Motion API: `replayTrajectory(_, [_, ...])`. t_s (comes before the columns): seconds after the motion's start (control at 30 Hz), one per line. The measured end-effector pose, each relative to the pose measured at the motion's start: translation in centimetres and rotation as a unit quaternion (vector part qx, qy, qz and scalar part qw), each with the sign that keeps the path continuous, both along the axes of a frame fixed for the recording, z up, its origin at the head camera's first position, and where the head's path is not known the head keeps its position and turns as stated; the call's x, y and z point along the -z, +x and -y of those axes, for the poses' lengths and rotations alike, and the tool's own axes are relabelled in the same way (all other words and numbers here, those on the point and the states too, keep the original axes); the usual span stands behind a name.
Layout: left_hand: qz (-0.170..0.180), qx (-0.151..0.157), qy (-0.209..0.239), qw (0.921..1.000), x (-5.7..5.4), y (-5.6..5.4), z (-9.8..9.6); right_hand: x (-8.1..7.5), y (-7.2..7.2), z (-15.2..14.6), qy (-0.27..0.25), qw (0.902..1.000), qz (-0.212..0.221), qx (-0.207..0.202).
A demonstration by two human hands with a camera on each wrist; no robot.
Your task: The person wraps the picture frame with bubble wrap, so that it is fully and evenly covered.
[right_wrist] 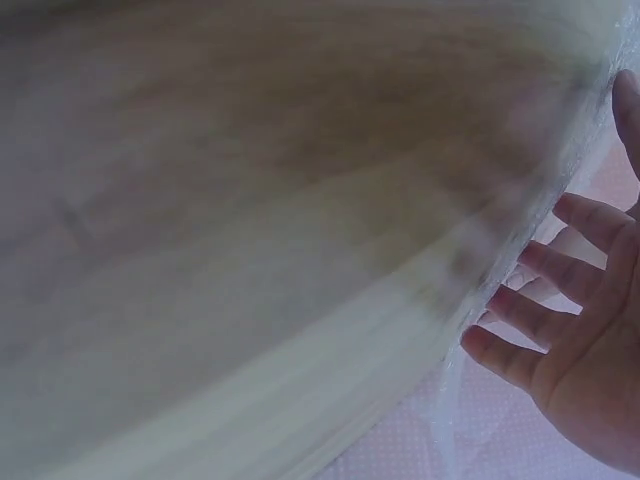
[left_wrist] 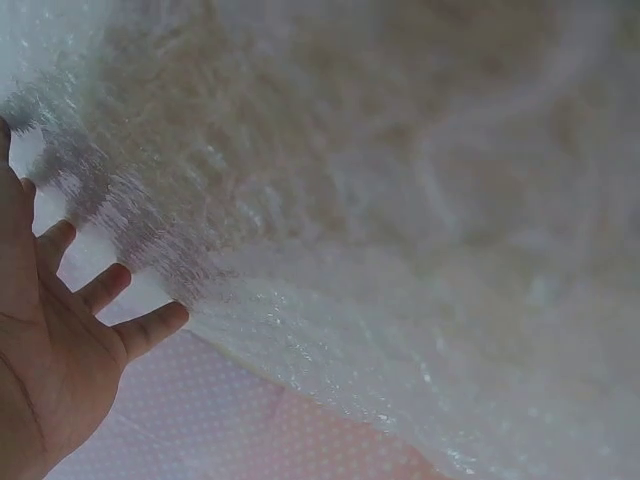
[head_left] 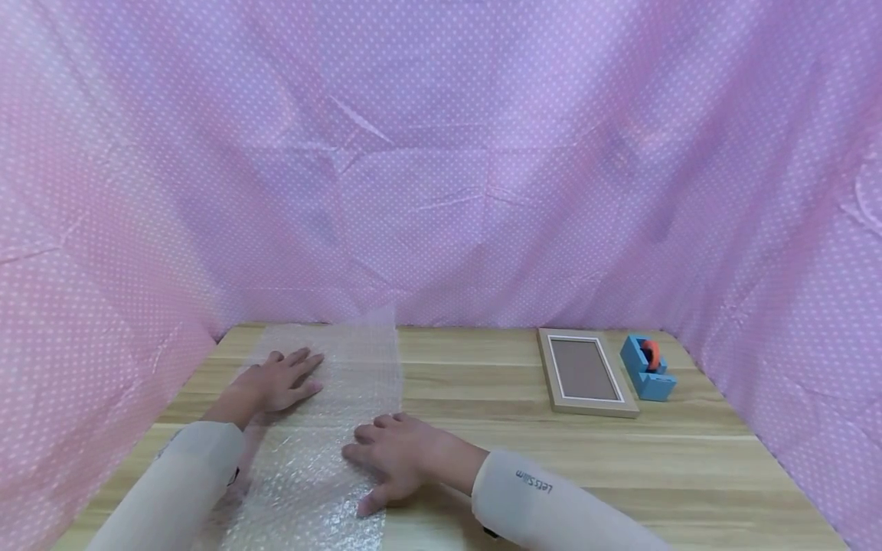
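Left hand [head_left: 281, 383] and right hand [head_left: 396, 453] touch clear sheeting [head_left: 354, 375], probably bubble wrap.

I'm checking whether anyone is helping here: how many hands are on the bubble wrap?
2: the left hand lies on the bubble wrap towards its far left side; the right hand is at its right edge, nearer the camera. No other hand shows.

Right sleeve [head_left: 551, 497]: dark print [head_left: 534, 480], upside down in the head view, apparently "Let's Slim", small and slightly soft | left sleeve [head_left: 172, 490]: dark mark [head_left: 165, 445] near the cuff, unreadable
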State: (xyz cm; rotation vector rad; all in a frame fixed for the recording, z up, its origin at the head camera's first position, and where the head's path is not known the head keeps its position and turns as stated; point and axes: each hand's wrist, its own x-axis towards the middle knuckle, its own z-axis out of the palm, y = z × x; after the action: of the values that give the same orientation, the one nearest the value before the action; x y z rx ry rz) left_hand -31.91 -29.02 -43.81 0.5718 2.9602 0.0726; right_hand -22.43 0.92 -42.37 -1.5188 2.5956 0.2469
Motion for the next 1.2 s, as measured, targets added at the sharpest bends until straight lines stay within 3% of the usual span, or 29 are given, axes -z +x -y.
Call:
replayTrajectory(0.6, [0.010, 0.016, 0.000, 0.9998, 0.5, -1.2, -4.2, 1.3, 0.0, -4.6, -0.029, 0.9990, -0.027, -0.021])
replayTrajectory(1.2, [0.018, 0.083, 0.023, 0.9962, -0.1, -1.7, -8.4, 1.6, 0.5, -10.9, -0.071, 0.9974, -0.016, 0.001])
